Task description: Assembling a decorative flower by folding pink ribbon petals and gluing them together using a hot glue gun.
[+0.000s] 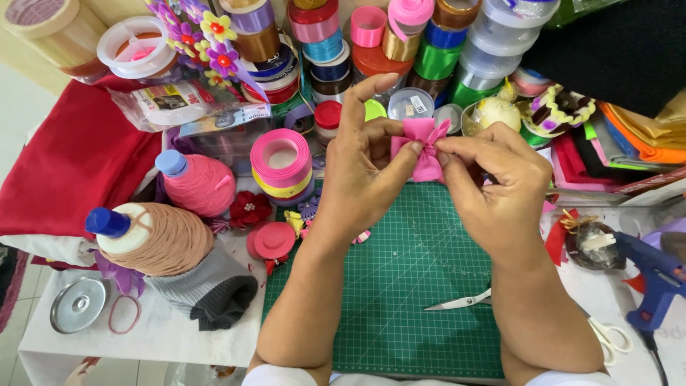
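Observation:
Both hands hold a small pink ribbon bow (423, 145) above the far edge of a green cutting mat (400, 286). My left hand (364, 168) pinches the bow's middle between thumb and fingers, index finger raised. From the right, my right hand (493, 179) grips the same bow with fingertips at its centre. A pair of scissors (464, 301) with white handles lies on the mat below my right forearm.
Stacked ribbon rolls (321, 36) fill the back of the table. A pink and yellow ribbon roll (281, 166), two thread cones (196, 182), red fabric (71, 157), a metal lid (77, 305) and a blue glue gun (654, 275) surround the mat.

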